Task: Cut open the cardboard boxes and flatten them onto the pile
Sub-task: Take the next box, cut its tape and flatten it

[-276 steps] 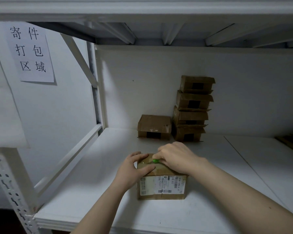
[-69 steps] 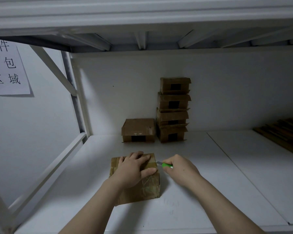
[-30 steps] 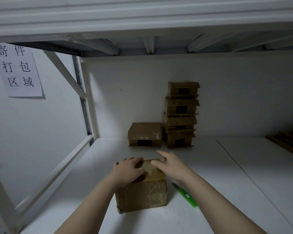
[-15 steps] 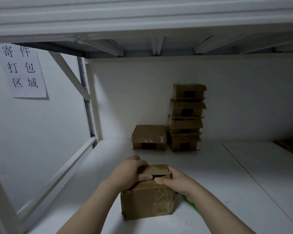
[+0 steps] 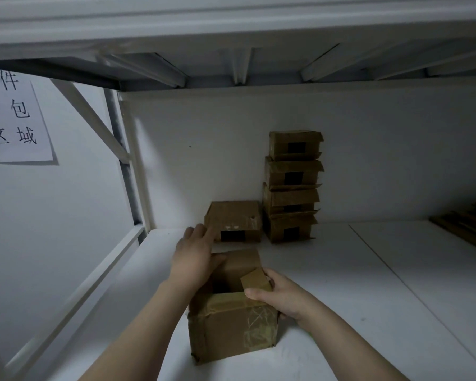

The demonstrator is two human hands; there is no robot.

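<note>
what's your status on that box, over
left grip pressing far flap back, right grip pinching side flap. box top open, not flattened. nothing in the way.

The white shelf (image 5: pixel 341 270) carries an open cardboard box (image 5: pixel 231 331) near its front edge, left of middle. At its back edge sits a single box (image 5: pixel 232 220), with a stack of four boxes (image 5: pixel 291 188) just beside it on the right. A pile of flattened cardboard (image 5: pixel 467 229) lies at the right edge.
</note>
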